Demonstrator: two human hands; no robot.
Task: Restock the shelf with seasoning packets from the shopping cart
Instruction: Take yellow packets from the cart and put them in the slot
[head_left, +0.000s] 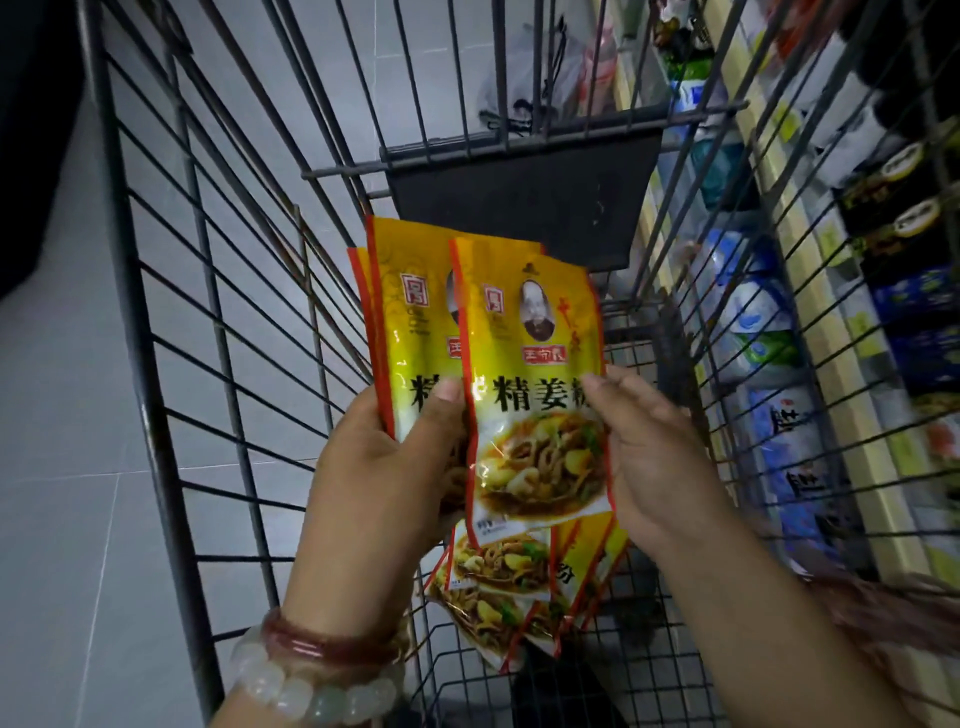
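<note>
I hold a fan of yellow seasoning packets (524, 364) with red edges and a food picture upright over the wire shopping cart (171, 332). My left hand (384, 467) grips the rear packets from the left, thumb pressed on their front. My right hand (654, 457) touches the right edge of the front packet, fingers partly curled around it. More of the same packets (509, 597) lie on the cart's bottom, just below my hands.
The store shelf (810, 291) with blue, white and dark packaged goods runs along the right side beyond the cart's wire wall. A dark child-seat flap (524, 202) hangs at the cart's far end. Grey tiled floor lies to the left.
</note>
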